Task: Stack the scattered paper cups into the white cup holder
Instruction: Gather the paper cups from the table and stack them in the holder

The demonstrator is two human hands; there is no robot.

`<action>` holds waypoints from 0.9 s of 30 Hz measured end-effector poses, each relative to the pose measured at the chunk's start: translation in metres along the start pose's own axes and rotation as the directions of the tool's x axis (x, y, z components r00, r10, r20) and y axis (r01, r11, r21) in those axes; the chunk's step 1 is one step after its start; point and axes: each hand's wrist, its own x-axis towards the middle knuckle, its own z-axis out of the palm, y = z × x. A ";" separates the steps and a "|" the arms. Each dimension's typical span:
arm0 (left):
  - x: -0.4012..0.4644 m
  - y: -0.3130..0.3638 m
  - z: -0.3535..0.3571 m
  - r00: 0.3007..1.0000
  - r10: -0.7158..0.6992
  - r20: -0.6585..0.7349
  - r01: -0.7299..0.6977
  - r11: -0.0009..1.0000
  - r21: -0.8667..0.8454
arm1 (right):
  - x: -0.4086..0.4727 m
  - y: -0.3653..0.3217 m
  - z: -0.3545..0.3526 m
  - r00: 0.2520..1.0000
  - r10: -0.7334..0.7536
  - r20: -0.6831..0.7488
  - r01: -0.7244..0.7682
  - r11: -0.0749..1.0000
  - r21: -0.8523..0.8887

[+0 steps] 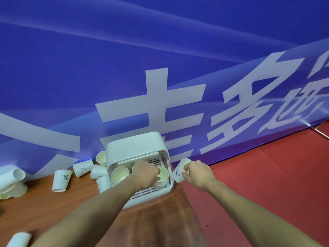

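The white cup holder (135,148) stands on the brown table against the blue banner, its front open. Inside it, my left hand (146,172) grips a stack of paper cups (162,177) on the slatted tray. Another cup stack (119,173) sits to the left inside. Just right of the holder, my right hand (197,172) holds a single white cup with a blue logo (179,171), mouth tilted up.
Several loose paper cups lie left of the holder, among them a "%" cup (61,180) standing upside down and a lying cup (82,167). Flattened cups (12,182) sit at the far left. Another cup (18,239) lies near the bottom-left corner. Red floor (267,175) is to the right.
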 end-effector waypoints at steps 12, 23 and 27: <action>-0.040 -0.047 0.007 0.991 -0.123 -0.047 0.118 0.989 -0.086 | 0.030 -0.063 0.018 0.956 -0.285 0.075 0.294 0.899 -0.326; -0.061 -0.051 0.029 0.988 -0.151 0.014 0.152 0.982 -0.113 | 0.055 -0.059 0.065 0.912 -0.307 0.274 0.401 0.812 -0.424; -0.062 -0.056 0.022 0.983 -0.183 0.030 0.185 0.975 -0.121 | 0.059 -0.061 0.064 0.912 -0.296 0.286 0.396 0.817 -0.420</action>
